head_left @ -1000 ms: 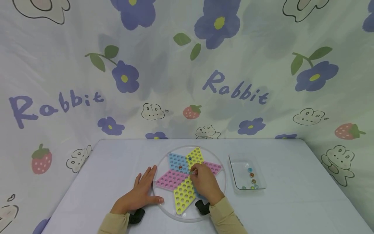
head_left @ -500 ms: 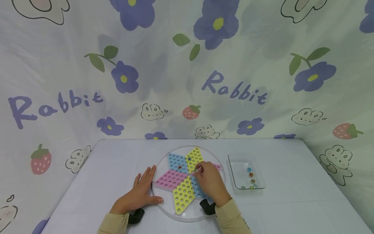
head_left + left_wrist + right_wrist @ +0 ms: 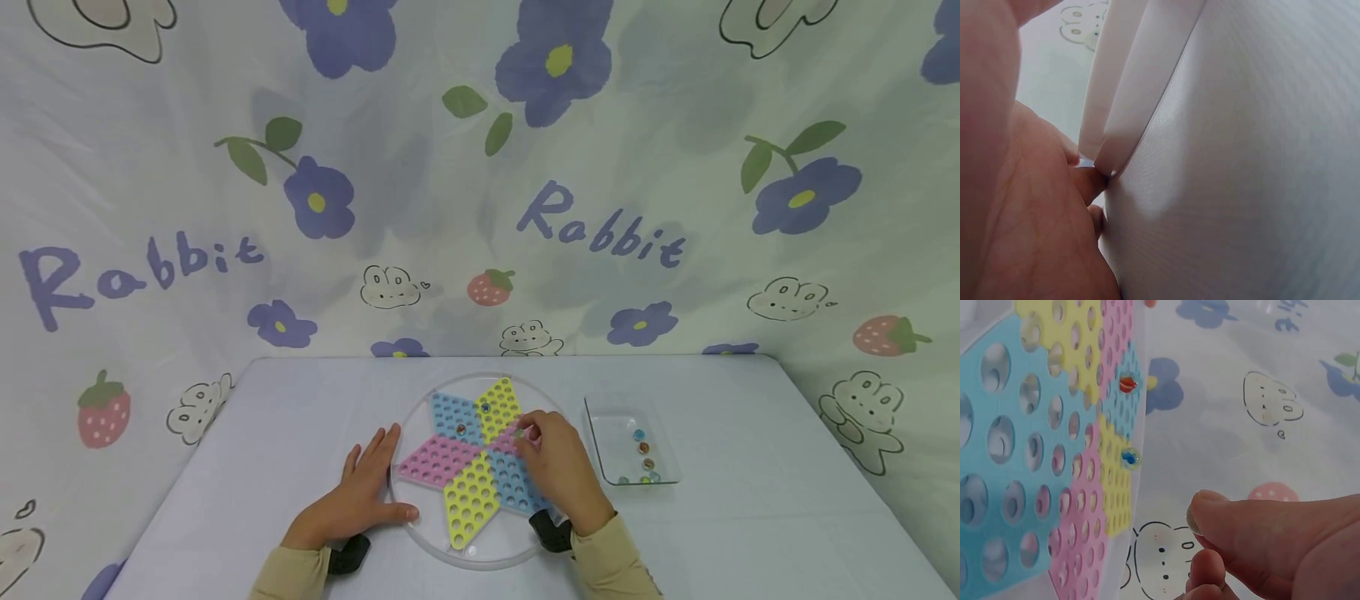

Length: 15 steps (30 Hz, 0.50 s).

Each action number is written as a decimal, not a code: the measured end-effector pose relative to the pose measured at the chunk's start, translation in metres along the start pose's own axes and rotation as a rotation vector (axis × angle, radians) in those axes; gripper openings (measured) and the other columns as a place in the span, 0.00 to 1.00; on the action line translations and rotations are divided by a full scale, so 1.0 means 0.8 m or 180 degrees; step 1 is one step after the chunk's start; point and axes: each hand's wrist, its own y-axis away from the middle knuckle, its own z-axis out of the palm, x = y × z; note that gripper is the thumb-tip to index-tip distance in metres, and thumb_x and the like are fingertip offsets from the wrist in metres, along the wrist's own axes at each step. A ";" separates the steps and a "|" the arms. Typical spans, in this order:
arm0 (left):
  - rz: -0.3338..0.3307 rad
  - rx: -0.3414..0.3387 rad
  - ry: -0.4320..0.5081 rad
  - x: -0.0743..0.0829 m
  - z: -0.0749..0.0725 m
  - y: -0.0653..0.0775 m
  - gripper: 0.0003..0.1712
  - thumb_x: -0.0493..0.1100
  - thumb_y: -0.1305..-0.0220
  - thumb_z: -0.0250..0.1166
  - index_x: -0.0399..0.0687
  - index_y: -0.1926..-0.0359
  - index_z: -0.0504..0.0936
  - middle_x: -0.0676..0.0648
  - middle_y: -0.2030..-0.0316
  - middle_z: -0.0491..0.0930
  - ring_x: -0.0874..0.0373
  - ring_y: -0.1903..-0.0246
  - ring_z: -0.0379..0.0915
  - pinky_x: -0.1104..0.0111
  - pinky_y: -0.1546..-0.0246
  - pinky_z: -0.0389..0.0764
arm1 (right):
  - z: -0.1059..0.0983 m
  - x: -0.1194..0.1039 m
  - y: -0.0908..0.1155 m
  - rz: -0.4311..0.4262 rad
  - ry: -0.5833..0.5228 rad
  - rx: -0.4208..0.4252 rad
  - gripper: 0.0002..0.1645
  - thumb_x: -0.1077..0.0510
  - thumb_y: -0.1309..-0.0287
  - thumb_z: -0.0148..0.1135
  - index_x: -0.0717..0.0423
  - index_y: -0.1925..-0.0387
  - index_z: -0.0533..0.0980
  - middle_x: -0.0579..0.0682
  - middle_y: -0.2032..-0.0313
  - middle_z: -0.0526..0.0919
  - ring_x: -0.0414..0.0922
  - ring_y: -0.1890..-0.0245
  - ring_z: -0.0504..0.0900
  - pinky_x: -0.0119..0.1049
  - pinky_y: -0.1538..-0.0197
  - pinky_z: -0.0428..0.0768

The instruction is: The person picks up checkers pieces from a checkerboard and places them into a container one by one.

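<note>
A round Chinese checkers board (image 3: 471, 504) with a pink, yellow and blue star lies on the table. My right hand (image 3: 561, 467) pinches a small greenish marble (image 3: 519, 433) over the star's right pink point; most of the marble is hidden by the fingers. In the right wrist view the thumb and fingertips (image 3: 1213, 506) are held apart from the holes. A red-streaked marble (image 3: 1128, 384) sits in the blue point and a blue one (image 3: 1130, 457) in the yellow point. My left hand (image 3: 360, 492) lies spread at the board's left rim (image 3: 1129, 94), thumb over the edge.
Right of the board stands a clear, square-cornered box (image 3: 611, 442) with several marbles (image 3: 643, 448) along its right and front sides. Behind the white table (image 3: 750, 467) hangs a printed cloth (image 3: 450, 208). A black wrist device (image 3: 551, 531) sits under my right wrist.
My right hand has moved to the right with the marble, from the star's centre to over the right pink point, uncovering the right-hand blue point. The left hand stays in place.
</note>
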 end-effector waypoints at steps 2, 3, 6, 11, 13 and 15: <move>0.0002 0.0001 0.0010 0.000 0.000 0.000 0.73 0.62 0.46 0.75 0.34 0.21 0.35 0.32 0.22 0.36 0.36 0.23 0.24 0.40 0.32 0.21 | -0.003 0.000 0.001 0.0043 0.0000 -0.0011 0.08 0.63 0.38 0.66 0.59 0.57 0.81 0.46 0.70 0.73 0.40 0.71 0.70 0.33 0.68 0.72; 0.0002 0.0002 0.0010 0.000 0.000 0.000 0.73 0.62 0.46 0.75 0.34 0.21 0.35 0.32 0.22 0.36 0.36 0.23 0.24 0.39 0.32 0.21 | -0.005 0.000 0.001 0.0073 0.0002 -0.0015 0.09 0.63 0.38 0.66 0.60 0.56 0.81 0.46 0.69 0.73 0.40 0.71 0.70 0.33 0.68 0.72; -0.0002 -0.0011 0.0013 0.000 0.000 0.001 0.73 0.62 0.46 0.75 0.34 0.21 0.35 0.33 0.22 0.36 0.36 0.23 0.23 0.39 0.32 0.21 | -0.011 0.002 0.001 0.0121 0.0019 -0.0003 0.09 0.62 0.38 0.66 0.60 0.56 0.81 0.47 0.69 0.73 0.41 0.71 0.70 0.33 0.68 0.73; 0.0024 0.0002 0.0020 -0.001 -0.001 0.001 0.73 0.61 0.46 0.75 0.34 0.21 0.35 0.32 0.22 0.36 0.35 0.23 0.24 0.39 0.32 0.22 | -0.019 0.008 0.001 0.0134 0.0046 0.0033 0.08 0.63 0.38 0.67 0.60 0.57 0.81 0.47 0.70 0.73 0.42 0.71 0.69 0.34 0.67 0.72; 0.0036 0.0003 0.0024 -0.001 0.000 0.001 0.73 0.61 0.46 0.75 0.34 0.21 0.35 0.32 0.22 0.36 0.35 0.23 0.24 0.39 0.32 0.22 | -0.022 0.010 0.002 0.0103 0.0040 0.0046 0.08 0.64 0.38 0.67 0.60 0.57 0.81 0.47 0.70 0.73 0.41 0.71 0.69 0.34 0.68 0.71; 0.0043 0.0006 0.0021 -0.001 0.000 0.000 0.73 0.61 0.46 0.75 0.34 0.21 0.35 0.32 0.22 0.36 0.35 0.23 0.24 0.39 0.33 0.22 | -0.024 0.013 0.002 0.0105 0.0025 0.0056 0.08 0.64 0.38 0.66 0.60 0.57 0.81 0.47 0.70 0.73 0.41 0.72 0.69 0.33 0.69 0.71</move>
